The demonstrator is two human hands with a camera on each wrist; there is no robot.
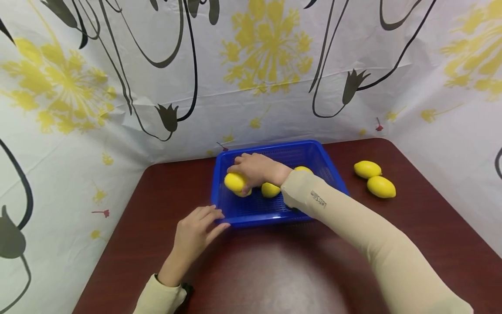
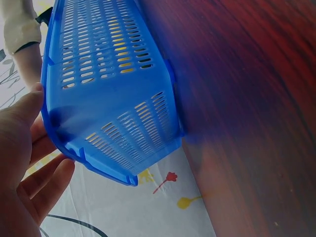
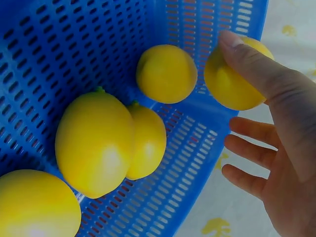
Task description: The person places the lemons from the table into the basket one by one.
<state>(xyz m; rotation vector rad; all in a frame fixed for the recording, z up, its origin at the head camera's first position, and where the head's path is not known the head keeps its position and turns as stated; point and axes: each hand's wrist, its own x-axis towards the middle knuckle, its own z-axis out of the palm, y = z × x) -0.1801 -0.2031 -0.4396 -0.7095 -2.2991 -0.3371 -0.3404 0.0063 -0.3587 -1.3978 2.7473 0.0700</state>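
A blue perforated plastic basket [image 1: 270, 220] stands on the table with several lemons in it. My right hand [image 1: 256, 169] is over the basket's left part and pinches a lemon [image 3: 239, 74] between thumb and fingers; the other fingers are spread. Below and beside it, inside the basket, lie a lemon [image 3: 166, 74] seen end-on and a larger-looking lemon [image 3: 96, 143] that overlaps another. My left hand [image 1: 196, 231] holds the basket's near left corner, thumb on the outside of the rim [image 2: 48, 98] and fingertips behind it. My right forearm partly hides the basket's contents in the head view.
Two lemons, a rear one [image 1: 367, 169] and a front one [image 1: 381, 187], lie on the dark red-brown table [image 1: 164, 192] right of the basket. A white sheet [image 1: 204, 87] with flower prints hangs behind and along both sides.
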